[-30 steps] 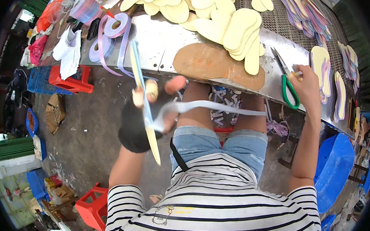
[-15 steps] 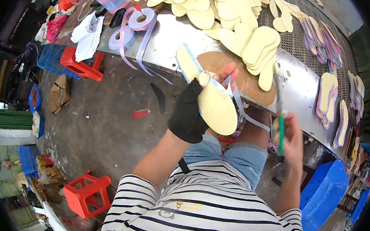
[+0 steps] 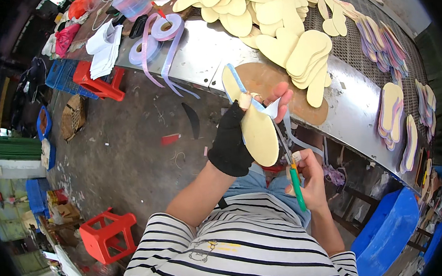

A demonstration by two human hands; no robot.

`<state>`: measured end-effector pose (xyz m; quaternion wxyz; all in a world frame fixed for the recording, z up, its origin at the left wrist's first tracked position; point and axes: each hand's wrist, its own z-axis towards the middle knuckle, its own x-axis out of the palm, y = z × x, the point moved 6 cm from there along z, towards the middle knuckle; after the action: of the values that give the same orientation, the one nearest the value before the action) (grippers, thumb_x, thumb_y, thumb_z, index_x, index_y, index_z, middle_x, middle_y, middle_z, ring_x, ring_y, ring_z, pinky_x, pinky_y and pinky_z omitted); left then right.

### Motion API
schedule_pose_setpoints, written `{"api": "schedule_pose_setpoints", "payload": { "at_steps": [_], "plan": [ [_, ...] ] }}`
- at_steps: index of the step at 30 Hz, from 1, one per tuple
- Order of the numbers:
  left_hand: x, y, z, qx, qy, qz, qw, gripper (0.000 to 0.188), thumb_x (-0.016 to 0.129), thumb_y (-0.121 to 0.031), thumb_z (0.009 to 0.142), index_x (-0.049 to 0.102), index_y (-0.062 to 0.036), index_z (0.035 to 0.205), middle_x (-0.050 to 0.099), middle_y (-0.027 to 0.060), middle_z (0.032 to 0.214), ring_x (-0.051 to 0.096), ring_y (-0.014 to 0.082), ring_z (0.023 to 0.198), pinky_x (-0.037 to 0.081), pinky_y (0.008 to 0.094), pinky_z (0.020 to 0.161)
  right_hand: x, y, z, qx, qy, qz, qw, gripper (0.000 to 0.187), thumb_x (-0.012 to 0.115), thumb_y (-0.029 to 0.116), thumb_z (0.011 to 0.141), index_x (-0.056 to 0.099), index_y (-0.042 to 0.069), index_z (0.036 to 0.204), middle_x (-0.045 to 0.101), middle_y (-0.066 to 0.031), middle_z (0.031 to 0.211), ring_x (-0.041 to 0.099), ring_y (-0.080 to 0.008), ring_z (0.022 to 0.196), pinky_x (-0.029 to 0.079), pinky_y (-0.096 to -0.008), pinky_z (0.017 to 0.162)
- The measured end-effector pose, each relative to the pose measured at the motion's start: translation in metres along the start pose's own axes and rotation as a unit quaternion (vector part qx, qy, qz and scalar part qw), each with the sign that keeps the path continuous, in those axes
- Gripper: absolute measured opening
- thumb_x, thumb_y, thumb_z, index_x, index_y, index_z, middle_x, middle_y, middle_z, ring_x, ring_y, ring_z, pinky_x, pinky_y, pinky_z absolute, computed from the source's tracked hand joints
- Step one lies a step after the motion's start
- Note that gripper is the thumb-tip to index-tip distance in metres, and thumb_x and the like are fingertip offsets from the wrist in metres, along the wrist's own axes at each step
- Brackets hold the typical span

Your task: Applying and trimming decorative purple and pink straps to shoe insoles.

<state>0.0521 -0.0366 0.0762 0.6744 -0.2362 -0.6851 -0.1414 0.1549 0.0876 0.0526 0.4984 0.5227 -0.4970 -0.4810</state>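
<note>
Left hand clamped on insole, long axis slanting down-right, off the desk's near edge. Right hand, farther, grips scissors, blades rising along the insole's right side toward ribbon.

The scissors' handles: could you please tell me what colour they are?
The scissors' handles are green, as the head view, the only one, shows.

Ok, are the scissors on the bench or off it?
Off: the right hand holds the green-handled scissors in front of the bench, blades near the pale ribbon.
</note>
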Motion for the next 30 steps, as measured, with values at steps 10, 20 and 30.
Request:
{"api": "schedule_pose_setpoints", "payload": {
  "at_steps": [10, 20, 30],
  "plan": [
    [-0.019, 0.000, 0.001, -0.032, -0.064, 0.220, 0.973, 0.023, 0.058, -0.026, 0.087, 0.052, -0.0067, 0.096, 0.051, 0.0163, 0.123, 0.053, 0.0234, 0.108, 0.049, 0.0347, 0.084, -0.069, -0.010, -0.008, -0.005, -0.229, -0.106, 0.968, 0.037, 0.081, 0.018, 0.064, 0.048, 0.006, 0.077, 0.043, 0.0059, 0.059, 0.038, -0.0019, 0.053, 0.029, -0.0196, 0.046],
    [-0.009, 0.022, 0.003, 0.049, -0.131, 0.428, 0.893, 0.023, 0.062, -0.018, 0.084, 0.060, -0.0030, 0.101, 0.061, 0.0028, 0.089, 0.058, 0.0104, 0.081, 0.047, 0.0259, 0.070, -0.069, 0.044, 0.038, -0.103, -0.125, -0.184, 0.969, 0.009, 0.060, 0.007, 0.081, 0.056, 0.000, 0.085, 0.049, -0.0060, 0.063, 0.050, -0.0139, 0.059, 0.040, -0.0255, 0.057],
    [-0.012, 0.026, 0.006, 0.050, -0.085, 0.531, 0.842, 0.020, 0.065, -0.013, 0.081, 0.063, 0.0000, 0.096, 0.064, 0.0023, 0.085, 0.059, 0.0083, 0.076, 0.047, 0.0246, 0.065, -0.032, 0.034, 0.052, -0.063, -0.050, -0.073, 0.994, 0.020, 0.064, 0.012, 0.081, 0.049, 0.001, 0.073, 0.043, -0.0018, 0.059, 0.038, -0.0078, 0.055, 0.033, -0.0239, 0.049]
  ]
}}
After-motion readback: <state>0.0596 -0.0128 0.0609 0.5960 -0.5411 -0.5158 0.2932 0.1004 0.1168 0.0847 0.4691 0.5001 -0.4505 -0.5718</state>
